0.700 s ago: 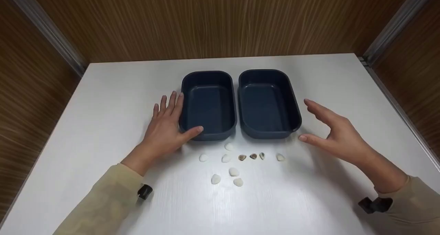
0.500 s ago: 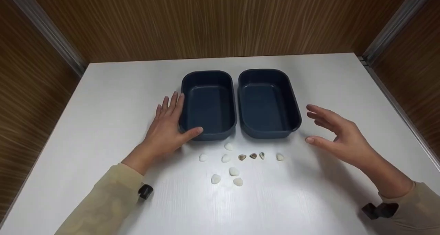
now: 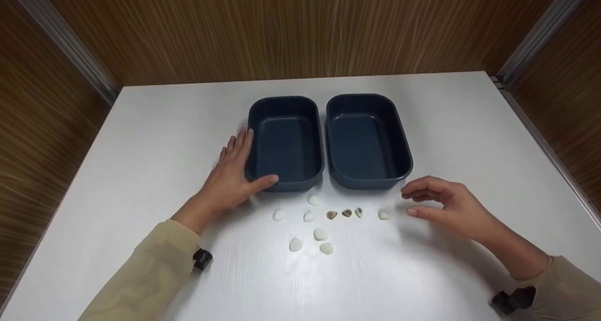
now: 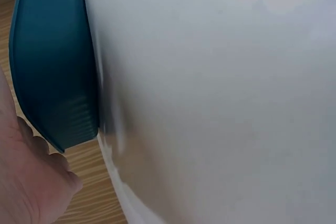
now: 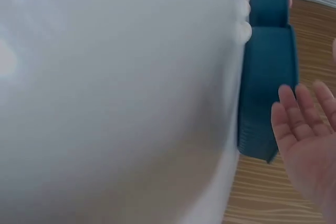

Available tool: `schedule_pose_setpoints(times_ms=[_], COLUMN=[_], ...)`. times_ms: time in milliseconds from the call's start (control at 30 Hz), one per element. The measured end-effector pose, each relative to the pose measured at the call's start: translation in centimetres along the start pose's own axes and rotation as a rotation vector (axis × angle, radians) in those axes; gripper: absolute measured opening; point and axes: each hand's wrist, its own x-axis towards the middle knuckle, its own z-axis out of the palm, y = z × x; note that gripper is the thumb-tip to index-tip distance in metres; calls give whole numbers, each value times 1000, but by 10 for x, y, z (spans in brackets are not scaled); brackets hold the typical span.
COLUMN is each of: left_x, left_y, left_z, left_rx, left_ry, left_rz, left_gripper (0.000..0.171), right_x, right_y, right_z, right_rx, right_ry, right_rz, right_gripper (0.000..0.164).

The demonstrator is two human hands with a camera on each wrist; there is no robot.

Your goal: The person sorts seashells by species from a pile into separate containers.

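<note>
My left hand point(image 3: 228, 180) rests at the left side of the left dark blue bin point(image 3: 285, 142), fingers along its outer wall. The thumb lies over the near-left corner of the rim. My right hand point(image 3: 453, 210) holds nothing, its fingers loosely bent and the thumb apart from them. It hovers by the near-right corner of the right dark blue bin point(image 3: 362, 145), beside a pale greenish shell point(image 3: 383, 215). Two brown shells, one of them a brown shell point(image 3: 332, 215), and a green-streaked shell point(image 3: 359, 212) lie in a short row. Several white shells point(image 3: 320, 234) are scattered left and nearer.
Both bins stand side by side with a narrow gap on the white table point(image 3: 155, 138). Wood-grain panels point(image 3: 300, 30) rise behind and at both sides. In the right wrist view, the right bin point(image 5: 265, 93) stands beyond the table surface, with shells point(image 5: 245, 32) near it.
My right hand first drew slightly away to the right, then came down nearer the pale greenish shell, its fingers bending more. My left hand barely shifted along the left bin. The bins and shells stayed put.
</note>
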Motion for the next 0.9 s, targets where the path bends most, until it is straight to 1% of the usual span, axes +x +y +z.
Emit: schedule_pose_setpoints(times_ms=[167,333,433,533,600,767,833,900], left_x=[2,3,3,2,2,3,4,4], left_y=[-3,-6,-6,-7,-7,-6,-5,-5], left_z=[2,5,5,5,5,5,5,5], left_rx=[-20,-48,-58,-56,-49,-10,3,11], left_ry=[4,2,-3,-4,-5,-7,-6,-9], left_rz=[5,0,-14,-27,-32,-23,-19,-21], left_gripper=[123,127,129,131,132,133,133,133], right_x=[1,3,6,9,10,12,13,14], right_y=[9,15,18,20,20,19,17,16], right_z=[5,7,7,10,13,17,18,17], right_rx=[11,27,41,33,17,-43,-67,-87], right_ry=[-135,-207,-234,-249,-249,-245,-252,-264], right_rz=[58,99,130,150,139,62,57,74], right_gripper=[36,40,43,43,42,38,38,39])
